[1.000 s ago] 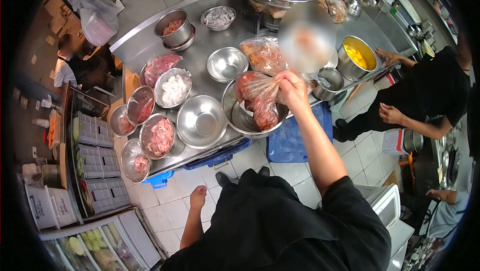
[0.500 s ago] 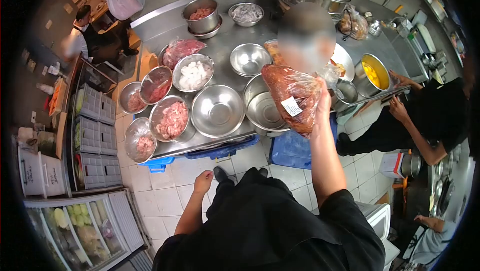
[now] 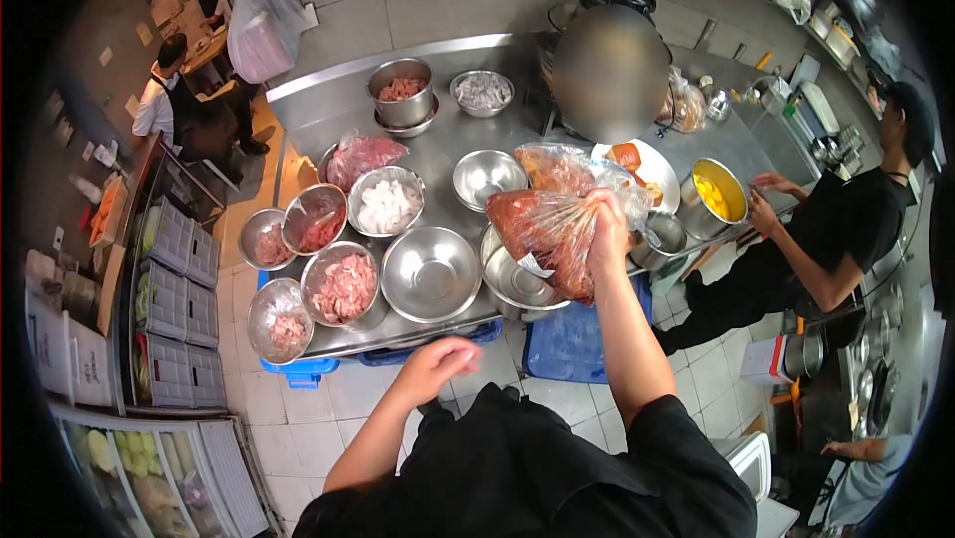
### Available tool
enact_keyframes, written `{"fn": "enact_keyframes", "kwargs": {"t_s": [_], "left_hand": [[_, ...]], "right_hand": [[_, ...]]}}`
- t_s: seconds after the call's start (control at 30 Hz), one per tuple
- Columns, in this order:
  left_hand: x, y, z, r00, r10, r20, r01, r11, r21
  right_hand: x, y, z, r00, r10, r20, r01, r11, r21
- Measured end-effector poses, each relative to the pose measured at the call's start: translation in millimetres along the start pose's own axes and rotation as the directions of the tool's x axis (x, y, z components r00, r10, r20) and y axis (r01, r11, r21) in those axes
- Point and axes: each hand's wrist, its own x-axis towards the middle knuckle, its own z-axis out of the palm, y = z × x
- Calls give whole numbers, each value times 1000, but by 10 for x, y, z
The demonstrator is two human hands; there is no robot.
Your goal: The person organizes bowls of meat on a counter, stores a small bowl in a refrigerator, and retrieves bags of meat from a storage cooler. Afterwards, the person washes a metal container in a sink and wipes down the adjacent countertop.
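Note:
My right hand [image 3: 605, 237] grips the gathered neck of a clear plastic bag of reddish-brown meat [image 3: 540, 232], which carries a white label. The bag hangs over a large steel pot [image 3: 505, 277] at the counter's front edge. Holding nothing, my left hand [image 3: 443, 364] is slightly blurred in front of the counter, its fingers loosely stretched out. A wide steel bowl [image 3: 430, 274] with nothing in it lies beyond that hand. Behind the held bag rests another bag of orange-red food [image 3: 549, 166], next to a white plate [image 3: 665, 168] with brown pieces.
Steel bowls of raw meat [image 3: 343, 287] and white pieces [image 3: 388, 202] crowd the counter's left side. At right, a co-worker [image 3: 846, 215] stands by a pot of yellow food [image 3: 718, 195]. A blue lidded bin [image 3: 567, 344] is below the front edge.
My right hand has moved slightly left with the bag, which has tilted flatter. My left hand has risen toward the counter and its fingers have loosened. The view has tilted up.

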Motion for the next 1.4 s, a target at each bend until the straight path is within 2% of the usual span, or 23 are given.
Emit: {"fn": "enact_keyframes", "kwargs": {"t_s": [0.03,0.1,0.2,0.27,0.37,0.4,0.53,0.57,0.6,0.7,0.73,0.77,0.8,0.87,0.97,1.0,1.07,1.13,1.2,1.23,1.27,1.33,1.4], "left_hand": [[110,212,60,996,76,38,-75,997,-30],[377,432,180,989,146,-3,-145,984,-99],[782,502,321,991,135,-12,-135,965,-224],[990,505,490,979,30,-199,-135,832,-538],[1302,548,550,991,92,-96,-133,706,-696],[1364,573,550,995,49,-82,-94,656,-749],[1388,737,494,989,26,-148,-136,567,-812],[1384,758,472,985,43,-169,-164,552,-817],[1383,766,444,984,43,-176,-170,553,-816],[1371,801,357,971,87,-222,-229,599,-768],[1362,824,344,970,85,-228,-233,598,-767],[1361,849,345,967,104,-233,-241,671,-701],[1367,857,345,964,123,-236,-248,737,-629],[1387,828,349,957,112,-267,-251,783,-569],[1528,713,328,931,247,-270,-339,857,-388],[1522,727,310,930,248,-273,-342,855,-390],[1521,751,271,924,254,-286,-264,965,5],[1428,883,178,938,247,-242,-255,967,-3],[1350,914,75,927,335,-169,-302,934,190],[1226,986,66,875,404,-267,-339,905,258],[1175,969,29,862,406,-304,-364,913,186],[931,1018,-82,851,409,-330,-363,911,194],[726,932,-172,860,427,-280,-398,904,155]], "right_hand": [[-8,-12,18,999,-5,32,5,1000,0],[1,15,30,998,-33,56,34,999,-12],[6,28,52,993,-105,57,107,994,-30],[-27,-1,55,997,-36,65,37,999,-3],[-18,51,75,995,-101,-10,100,992,-74],[-66,-19,169,988,-154,2,153,978,-141],[-133,-201,327,972,-5,233,-2,1000,28],[-107,-203,234,935,62,349,-102,990,98],[-134,-239,239,925,-17,380,17,1000,3],[-315,-245,306,914,-22,405,55,996,-70],[-342,-143,252,919,94,382,-92,995,-22],[-342,-74,205,907,210,365,-237,971,30],[-327,-87,188,904,213,370,-242,970,32],[-289,-142,155,832,365,419,-391,920,-25],[-229,-11,75,825,423,374,-476,877,58],[-224,11,75,817,454,357,-519,848,109],[-251,68,73,842,441,311,-496,859,128],[-273,164,7,853,387,350,-503,787,357],[-326,225,-37,864,386,323,-496,760,420],[-349,223,-40,887,364,284,-460,749,478],[-374,237,-51,909,341,240,-417,735,534],[-386,325,-180,918,376,125,-376,729,572],[-407,389,-331,923,385,26,-338,774,535]]}}
